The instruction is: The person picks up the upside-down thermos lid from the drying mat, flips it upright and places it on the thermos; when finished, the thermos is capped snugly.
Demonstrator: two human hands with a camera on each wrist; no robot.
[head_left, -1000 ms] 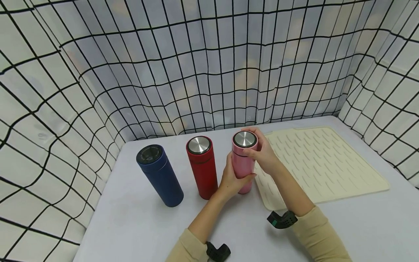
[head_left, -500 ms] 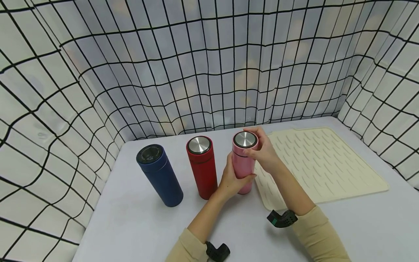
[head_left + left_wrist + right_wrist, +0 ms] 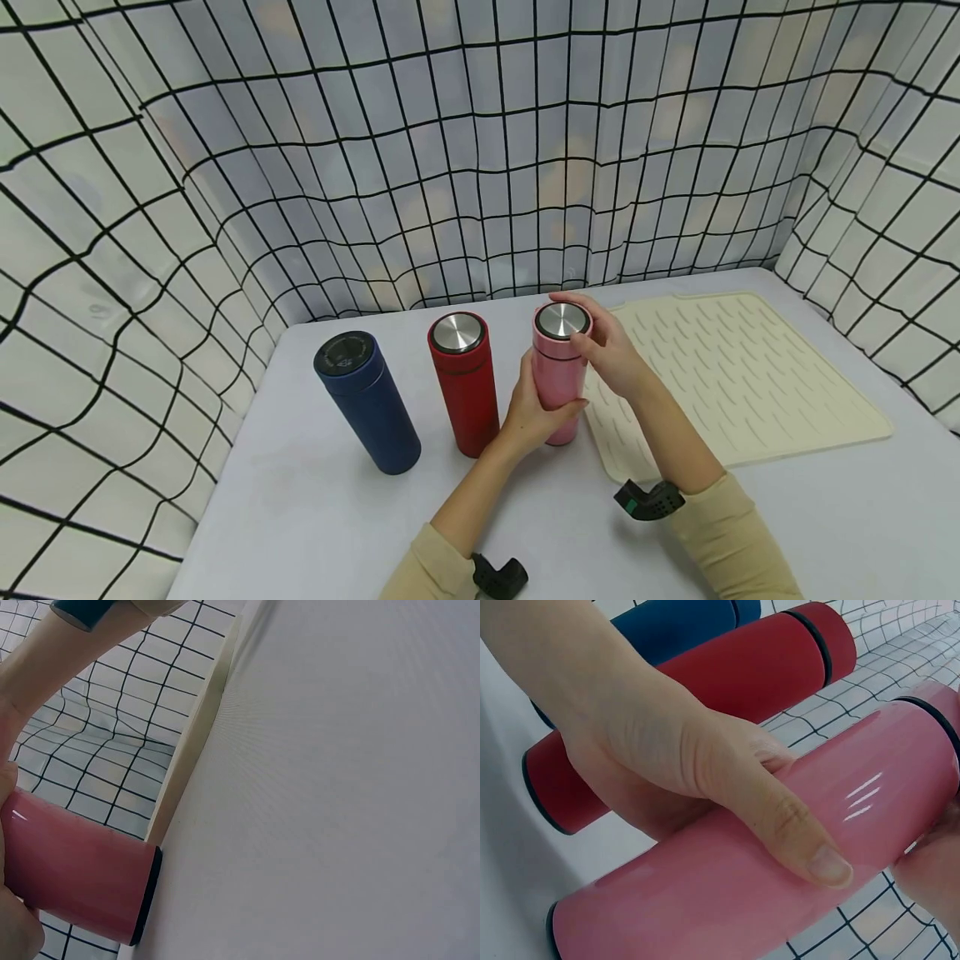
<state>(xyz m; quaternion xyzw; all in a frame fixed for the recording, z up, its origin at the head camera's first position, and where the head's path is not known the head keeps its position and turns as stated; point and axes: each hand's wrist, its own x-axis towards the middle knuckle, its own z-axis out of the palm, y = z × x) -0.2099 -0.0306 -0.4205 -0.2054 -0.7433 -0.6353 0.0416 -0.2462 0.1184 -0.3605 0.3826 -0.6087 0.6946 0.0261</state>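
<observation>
Pink flask (image 3: 558, 379) upright on table (image 3: 315, 517), beside red flask (image 3: 465, 383). Left hand (image 3: 528, 408) wraps body; right hand (image 3: 611, 354) pinches lid (image 3: 561, 321). Best to brace body firmly, twist lid squarely, avoid tipping.
</observation>
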